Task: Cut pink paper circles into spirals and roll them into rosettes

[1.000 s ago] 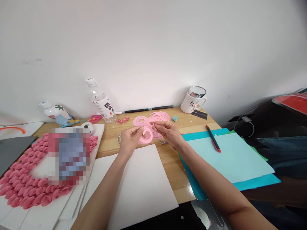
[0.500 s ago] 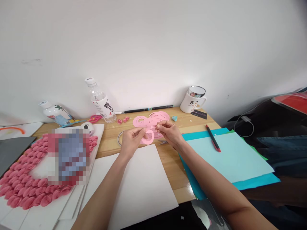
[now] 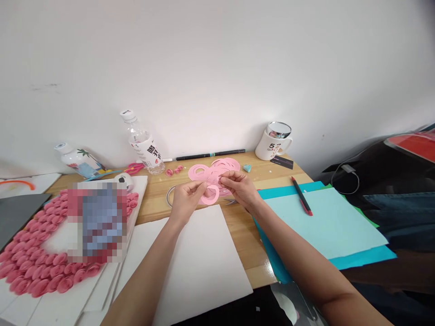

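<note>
A curled pink paper strip (image 3: 212,196) hangs in a loop below my fingertips, above the top edge of the white sheet (image 3: 204,253). My left hand (image 3: 185,200) is closed in a pinch on the strip. Close beside it, my right hand (image 3: 240,188) is also closed, thumb and forefinger pinching the strip's other end, which is too small to see clearly. Just behind both hands lies a pile of pink paper spirals (image 3: 226,164), partly covered by my fingers. Small rolled pink paper roses (image 3: 174,171) sit to the left of the pile.
A heart of pink paper roses (image 3: 34,246) lies at left. A plastic bottle (image 3: 146,147), a black pen (image 3: 210,155) and a white mug (image 3: 274,141) line the wall. Blue paper sheets (image 3: 326,226) carry a red-black pen (image 3: 302,195) at right. Scissors (image 3: 231,201) lie under my right wrist.
Almost nothing differs. The pink loop has shifted very slightly to the right, and my right fingertips have moved a little on the strip.
</note>
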`<state>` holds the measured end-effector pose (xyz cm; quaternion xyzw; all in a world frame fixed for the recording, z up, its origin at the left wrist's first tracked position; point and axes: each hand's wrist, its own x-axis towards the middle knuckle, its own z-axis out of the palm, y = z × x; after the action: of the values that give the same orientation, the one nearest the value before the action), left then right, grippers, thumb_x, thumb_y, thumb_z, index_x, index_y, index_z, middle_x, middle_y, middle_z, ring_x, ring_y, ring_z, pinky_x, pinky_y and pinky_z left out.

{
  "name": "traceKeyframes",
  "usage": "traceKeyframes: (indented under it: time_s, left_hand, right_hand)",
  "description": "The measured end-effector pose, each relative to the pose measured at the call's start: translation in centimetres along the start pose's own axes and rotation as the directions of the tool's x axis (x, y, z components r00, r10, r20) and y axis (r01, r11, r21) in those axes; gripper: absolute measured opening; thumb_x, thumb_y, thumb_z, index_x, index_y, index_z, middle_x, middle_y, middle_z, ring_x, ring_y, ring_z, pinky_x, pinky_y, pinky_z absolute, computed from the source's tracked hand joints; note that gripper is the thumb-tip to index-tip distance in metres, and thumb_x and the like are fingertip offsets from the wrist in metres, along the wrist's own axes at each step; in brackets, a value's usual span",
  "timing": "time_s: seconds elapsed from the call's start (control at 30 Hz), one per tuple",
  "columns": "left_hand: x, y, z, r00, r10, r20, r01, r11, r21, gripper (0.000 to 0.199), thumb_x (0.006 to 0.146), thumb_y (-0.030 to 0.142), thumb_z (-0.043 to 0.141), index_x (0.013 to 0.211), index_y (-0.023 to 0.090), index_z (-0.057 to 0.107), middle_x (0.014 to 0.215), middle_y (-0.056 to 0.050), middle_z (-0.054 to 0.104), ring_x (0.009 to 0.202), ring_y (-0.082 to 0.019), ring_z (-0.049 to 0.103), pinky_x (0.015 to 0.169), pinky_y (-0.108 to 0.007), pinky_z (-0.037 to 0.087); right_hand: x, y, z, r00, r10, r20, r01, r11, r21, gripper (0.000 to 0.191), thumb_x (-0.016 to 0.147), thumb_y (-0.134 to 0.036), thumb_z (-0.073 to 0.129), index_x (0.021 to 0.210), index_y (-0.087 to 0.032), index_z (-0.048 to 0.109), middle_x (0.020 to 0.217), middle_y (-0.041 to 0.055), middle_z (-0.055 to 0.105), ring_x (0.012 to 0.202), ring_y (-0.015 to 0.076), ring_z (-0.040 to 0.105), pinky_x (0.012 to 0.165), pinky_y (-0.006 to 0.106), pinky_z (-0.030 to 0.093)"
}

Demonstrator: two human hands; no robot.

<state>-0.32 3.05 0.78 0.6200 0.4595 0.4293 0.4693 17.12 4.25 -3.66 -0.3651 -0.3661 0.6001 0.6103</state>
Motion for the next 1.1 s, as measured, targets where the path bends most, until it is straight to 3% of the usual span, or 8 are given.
traceKeyframes:
  time_s: [0.2, 0.3, 0.47, 0.6, 0.93, 1.1]
  left_hand:
    - [-0.07, -0.10, 0.17, 1.000, -0.016, 0.019, 0.015, 1.000, 0.017, 0.025, 0.075, 0.035, 0.057, 0.069, 0.015, 0.070, 0.070, -0.003, 0.068, 0.068, -0.016, 0.059, 0.066, -0.025, 0.044]
    - [0.04, -0.05, 0.02, 1.000, -0.003, -0.005, 0.003, 1.000, -0.002, 0.025, 0.074, 0.035, 0.057, 0.061, 0.015, 0.066, 0.065, -0.002, 0.067, 0.065, -0.015, 0.059, 0.064, -0.024, 0.044]
    - [0.29, -0.13, -0.32, 0.998, -0.015, -0.067, 0.014, 1.000, -0.017, 0.025, 0.073, 0.035, 0.059, 0.058, 0.015, 0.065, 0.061, -0.001, 0.065, 0.061, -0.014, 0.058, 0.061, -0.023, 0.043]
    - [0.28, -0.32, -0.33, 0.999, -0.005, -0.041, 0.003, 1.000, -0.031, 0.024, 0.073, 0.033, 0.059, 0.057, 0.016, 0.065, 0.062, 0.000, 0.065, 0.062, -0.013, 0.058, 0.062, -0.022, 0.043]
    - [-0.09, 0.16, 0.24, 0.997, -0.045, 0.056, 0.048, 0.998, -0.050, 0.025, 0.073, 0.037, 0.058, 0.068, 0.016, 0.071, 0.068, -0.003, 0.069, 0.067, -0.016, 0.061, 0.066, -0.025, 0.046]
    - [0.08, 0.01, 0.14, 0.998, -0.038, 0.052, 0.041, 0.998, -0.052, 0.026, 0.073, 0.036, 0.058, 0.060, 0.015, 0.067, 0.065, -0.003, 0.067, 0.066, -0.016, 0.059, 0.066, -0.025, 0.045]
  right_hand:
    - [-0.10, 0.08, 0.20, 0.999, -0.030, 0.030, 0.030, 1.000, 0.004, 0.013, 0.057, -0.023, 0.079, 0.063, -0.019, 0.068, 0.055, -0.0029, 0.063, 0.052, 0.0072, 0.054, 0.053, 0.020, 0.045]
    - [-0.21, -0.12, 0.43, 0.999, -0.029, 0.026, 0.029, 1.000, 0.006, 0.012, 0.060, -0.026, 0.077, 0.068, -0.020, 0.070, 0.068, -0.0007, 0.068, 0.060, 0.0087, 0.057, 0.062, 0.023, 0.048]
    - [-0.44, -0.53, 0.76, 0.994, -0.001, 0.113, 0.001, 1.000, 0.002, 0.018, 0.064, -0.025, 0.074, 0.080, -0.020, 0.072, 0.089, 0.0027, 0.070, 0.076, 0.0113, 0.062, 0.080, 0.027, 0.049]
    - [-0.40, -0.39, 0.68, 0.997, -0.017, 0.073, 0.017, 1.000, -0.003, 0.017, 0.062, -0.026, 0.075, 0.077, -0.020, 0.071, 0.089, 0.0032, 0.071, 0.071, 0.0108, 0.063, 0.075, 0.026, 0.051]
    - [-0.34, 0.00, 0.60, 0.999, -0.010, 0.045, 0.011, 0.999, -0.040, 0.020, 0.054, -0.025, 0.080, 0.065, -0.019, 0.065, 0.067, -0.0018, 0.066, 0.061, 0.0107, 0.059, 0.060, 0.025, 0.047]
    - [-0.31, 0.27, 0.65, 0.999, -0.041, 0.019, 0.041, 0.999, -0.024, 0.016, 0.056, -0.025, 0.079, 0.063, -0.020, 0.066, 0.064, -0.0023, 0.065, 0.058, 0.0092, 0.057, 0.060, 0.024, 0.046]
